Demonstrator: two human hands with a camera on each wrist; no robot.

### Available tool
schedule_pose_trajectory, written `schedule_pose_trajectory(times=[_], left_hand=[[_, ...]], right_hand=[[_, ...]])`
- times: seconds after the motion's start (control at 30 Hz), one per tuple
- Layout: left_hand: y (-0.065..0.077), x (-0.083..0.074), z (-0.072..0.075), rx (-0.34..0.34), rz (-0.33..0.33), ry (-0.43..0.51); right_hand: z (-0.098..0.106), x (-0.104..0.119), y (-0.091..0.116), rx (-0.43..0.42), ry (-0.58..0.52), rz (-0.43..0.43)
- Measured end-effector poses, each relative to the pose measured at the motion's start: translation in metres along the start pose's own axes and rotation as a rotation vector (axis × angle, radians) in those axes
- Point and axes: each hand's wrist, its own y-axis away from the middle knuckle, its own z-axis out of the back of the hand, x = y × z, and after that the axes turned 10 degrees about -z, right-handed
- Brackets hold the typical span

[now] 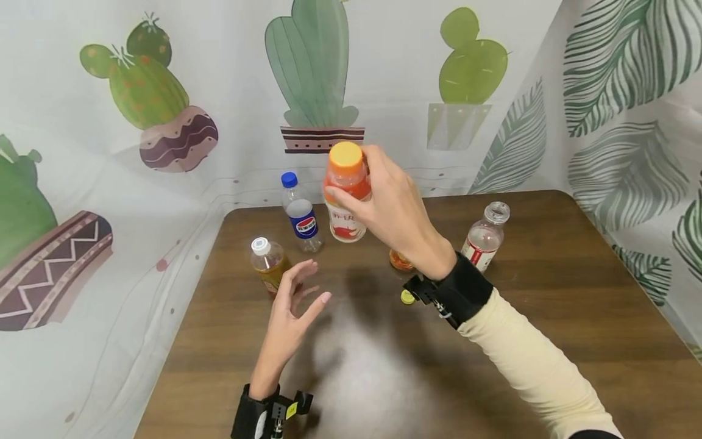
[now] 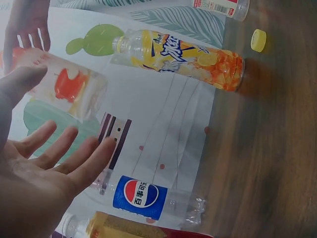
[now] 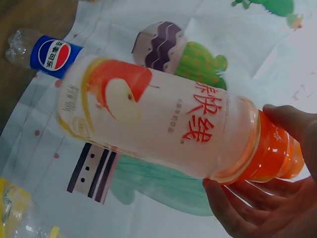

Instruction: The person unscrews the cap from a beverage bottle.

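My right hand [image 1: 397, 207] grips a milky drink bottle [image 1: 347, 213] with an orange cap and an apple picture, its fingers round the orange upper part [image 3: 272, 144]. It is raised above the far part of the table, clear of the surface. My left hand [image 1: 290, 314] holds nothing; its fingers are spread and lightly bent below that bottle. Closest to the left hand stands a white-capped bottle of amber drink [image 1: 270, 265]. Behind it is a blue-capped Pepsi bottle [image 1: 300, 213] with clear contents.
An iced tea bottle with a yellow label [image 2: 183, 57] stands partly hidden behind the right wrist in the head view. A yellow cap [image 1: 407, 297] lies on the wooden table [image 1: 548, 329]. At the right is an uncapped clear bottle [image 1: 484, 238]. A cactus-print cloth [image 1: 236, 79] hangs behind.
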Motion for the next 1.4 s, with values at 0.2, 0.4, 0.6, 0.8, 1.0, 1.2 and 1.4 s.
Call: schedule_pose_trajectory(times=[0.2, 0.4, 0.6, 0.8, 1.0, 1.2, 1.4], left_hand=[[-0.004, -0.005, -0.006, 0.018, 0.004, -0.037], [-0.006, -0.006, -0.018, 0.066, 0.041, -0.053], [-0.002, -0.003, -0.028, 0.079, 0.091, -0.04], [-0.002, -0.002, -0.035, 0.082, 0.114, -0.029], [-0.005, -0.001, -0.038, 0.091, 0.1, -0.036], [-0.002, 0.003, -0.04, 0.105, 0.089, -0.064], [0.001, 0.003, -0.04, 0.107, 0.066, -0.12]], right_hand=[[0.011, -0.001, 0.027, 0.068, 0.033, 0.031], [0.002, -0.007, 0.053, 0.184, 0.053, 0.069], [-0.01, -0.011, 0.068, 0.223, 0.069, 0.115], [-0.013, -0.016, 0.078, 0.243, 0.043, 0.113], [-0.01, -0.021, 0.081, 0.256, 0.037, 0.097], [0.0, -0.023, 0.075, 0.186, 0.196, 0.189], [0.006, -0.014, 0.067, 0.102, 0.329, 0.248]])
